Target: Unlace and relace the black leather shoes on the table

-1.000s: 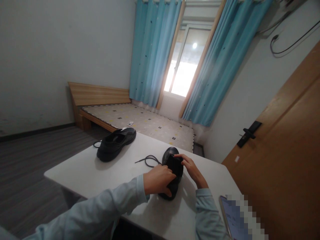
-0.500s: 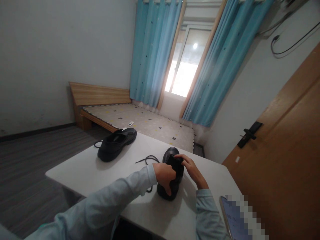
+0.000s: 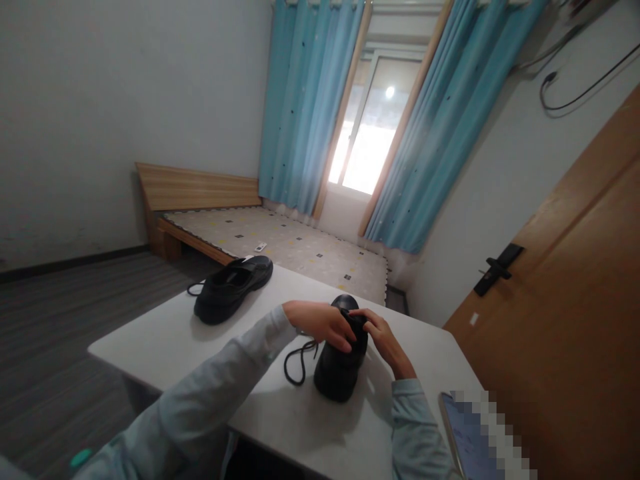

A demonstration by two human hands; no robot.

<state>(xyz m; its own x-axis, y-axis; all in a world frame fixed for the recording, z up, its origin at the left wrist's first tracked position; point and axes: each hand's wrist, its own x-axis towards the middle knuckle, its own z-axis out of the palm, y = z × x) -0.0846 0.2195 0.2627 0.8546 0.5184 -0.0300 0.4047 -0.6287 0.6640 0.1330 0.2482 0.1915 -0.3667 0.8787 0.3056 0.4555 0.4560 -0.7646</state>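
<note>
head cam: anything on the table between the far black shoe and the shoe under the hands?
Mostly bare white table. Between the far shoe and the near shoe, only the left hand with its sleeve crosses, and a loose black lace lies beside the near shoe.

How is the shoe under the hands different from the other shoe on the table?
The near shoe has both hands on it, the left hand and right hand; the far shoe lies untouched. The near shoe points its toe away from the camera; the far shoe lies slantwise, near the table's far edge. The near shoe's lace loops loose over the table. Both are black.
</note>
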